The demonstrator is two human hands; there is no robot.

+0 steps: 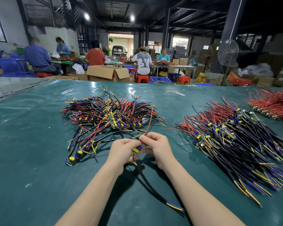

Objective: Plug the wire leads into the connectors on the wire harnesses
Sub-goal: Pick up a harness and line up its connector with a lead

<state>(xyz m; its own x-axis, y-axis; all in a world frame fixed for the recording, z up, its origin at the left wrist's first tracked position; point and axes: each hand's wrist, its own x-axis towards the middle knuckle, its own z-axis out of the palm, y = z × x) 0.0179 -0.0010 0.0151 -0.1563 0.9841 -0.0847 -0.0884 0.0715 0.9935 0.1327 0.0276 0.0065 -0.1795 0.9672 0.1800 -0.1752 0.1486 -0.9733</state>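
Glossy green counter (31,144) in a dim workshop, with workers (38,56) seated at far benches. Left of centre lies a tangled harness pile (108,111). Before it, the left hand (121,150) curls round a small harness board (135,150), its black cable (153,188) trailing nearer. The right hand (158,147) pinches a red lead (148,126) at the board's blue connector (140,146). Right: a combed harness pile (235,136), a red-wire pile (274,105) and, behind them, a pedestal fan (228,52).

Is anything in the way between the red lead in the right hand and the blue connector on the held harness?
Nothing visible. The right hand pinches the red lead just above the blue connector, which the left hand holds; whether the tip is already seated is too small to tell.
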